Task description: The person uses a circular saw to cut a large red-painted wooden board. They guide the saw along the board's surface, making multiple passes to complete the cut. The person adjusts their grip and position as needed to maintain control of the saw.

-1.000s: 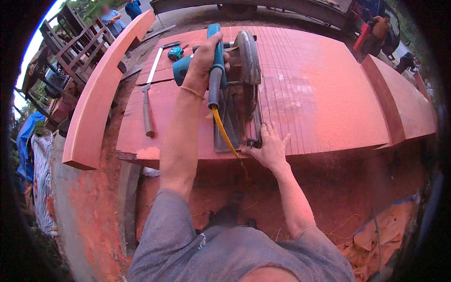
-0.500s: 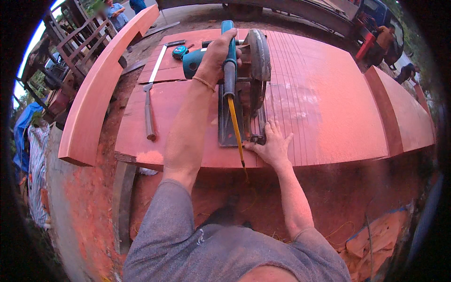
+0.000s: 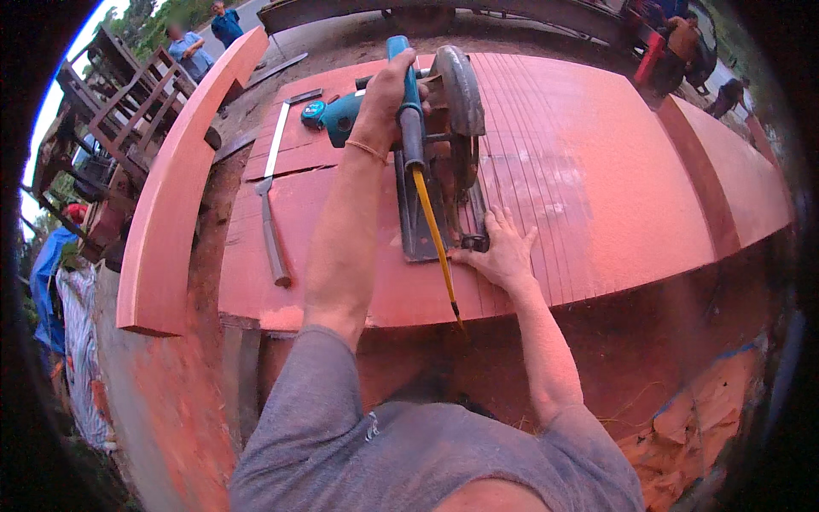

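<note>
Mid-cut: the left hand (image 3: 394,96) is clamped on the handle of the saw (image 3: 435,128), which sits on the red slab (image 3: 597,171) with its base by the near edge. The right hand (image 3: 499,252) lies flat, fingers spread, touching the base. Pushing on likely calls for keeping that hand clear of the blade. A square (image 3: 271,188) rests left of the hands, amid red dust outdoors

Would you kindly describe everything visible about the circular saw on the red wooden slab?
The circular saw has a teal body, a grey metal blade guard and a flat dark base plate resting on the reddish wooden slab, among parallel grooves. The left hand grips its teal handle from above; the right hand lies flat on the wood, fingers touching the base plate's near corner. A yellow cord trails from the handle toward the person. The blade itself is mostly hidden.
</note>
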`<state>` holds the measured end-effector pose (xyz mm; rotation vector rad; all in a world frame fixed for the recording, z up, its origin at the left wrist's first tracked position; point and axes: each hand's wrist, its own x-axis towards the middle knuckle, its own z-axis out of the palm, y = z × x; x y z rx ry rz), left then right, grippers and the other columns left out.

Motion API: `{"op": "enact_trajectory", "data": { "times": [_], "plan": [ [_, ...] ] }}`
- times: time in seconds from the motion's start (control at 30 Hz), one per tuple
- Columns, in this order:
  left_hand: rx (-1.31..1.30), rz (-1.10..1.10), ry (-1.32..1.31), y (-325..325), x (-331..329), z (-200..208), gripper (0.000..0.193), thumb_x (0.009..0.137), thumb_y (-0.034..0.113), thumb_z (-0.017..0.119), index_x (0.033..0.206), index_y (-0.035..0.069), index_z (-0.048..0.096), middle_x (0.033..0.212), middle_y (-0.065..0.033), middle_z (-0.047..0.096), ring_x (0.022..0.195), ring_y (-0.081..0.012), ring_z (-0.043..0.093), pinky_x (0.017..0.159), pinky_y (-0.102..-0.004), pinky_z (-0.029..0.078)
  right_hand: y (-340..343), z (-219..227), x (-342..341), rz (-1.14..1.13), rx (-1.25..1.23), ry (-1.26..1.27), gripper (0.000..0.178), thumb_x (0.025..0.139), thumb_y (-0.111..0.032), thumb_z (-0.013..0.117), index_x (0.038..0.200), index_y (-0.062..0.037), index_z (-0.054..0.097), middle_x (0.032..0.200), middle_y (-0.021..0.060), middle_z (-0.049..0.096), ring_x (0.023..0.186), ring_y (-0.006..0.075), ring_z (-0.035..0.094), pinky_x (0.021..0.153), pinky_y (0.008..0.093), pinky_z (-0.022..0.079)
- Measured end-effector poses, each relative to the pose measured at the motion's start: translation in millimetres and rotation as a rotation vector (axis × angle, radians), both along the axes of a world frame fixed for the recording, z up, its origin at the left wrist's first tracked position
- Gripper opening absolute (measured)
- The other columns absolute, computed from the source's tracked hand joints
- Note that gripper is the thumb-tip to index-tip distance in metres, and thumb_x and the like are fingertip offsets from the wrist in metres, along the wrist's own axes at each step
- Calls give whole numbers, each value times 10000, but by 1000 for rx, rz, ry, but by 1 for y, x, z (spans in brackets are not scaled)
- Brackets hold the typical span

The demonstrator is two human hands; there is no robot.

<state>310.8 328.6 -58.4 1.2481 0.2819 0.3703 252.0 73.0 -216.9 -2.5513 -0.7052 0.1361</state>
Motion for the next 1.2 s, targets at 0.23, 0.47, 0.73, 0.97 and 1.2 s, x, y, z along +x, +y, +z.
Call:
{"op": "enact_trajectory", "data": {
  "times": [0.23,0.47,0.73,0.97,1.2],
  "plan": [
    [62,-10,6,10,12,3,359,983,426,590,987,70,549,687,-100,617,521,-228,605,470,-346,517,5,5,11,5,20,-8,1163,646,-696,811,1478,36,459,1596,194,395,1516,320,316,1155,749,94],
    [71,-48,35,13,13,10,343,989,410,559,1033,72,518,715,-84,597,525,-211,576,484,-340,516,6,-7,15,-9,43,-35,1149,648,-681,811,1474,35,458,1603,178,388,1527,315,290,1149,767,97],
    [53,-76,29,20,22,13,389,996,441,563,1045,59,514,692,-86,594,518,-211,576,490,-343,508,12,-6,28,-4,8,43,1155,644,-683,813,1492,9,443,1622,157,363,1542,303,260,1147,779,82],
    [14,-112,24,37,38,8,397,992,442,574,1059,56,511,710,-97,588,508,-228,556,484,-345,497,23,-8,35,-38,18,15,1157,631,-676,827,1486,8,453,1612,145,382,1538,293,271,1150,776,90],
    [34,-66,56,45,52,10,428,985,459,585,1073,46,518,699,-96,581,508,-229,552,479,-355,487,31,-8,46,-47,45,0,1149,620,-670,834,1474,8,473,1603,145,397,1531,300,285,1161,760,94]
  ]
}}
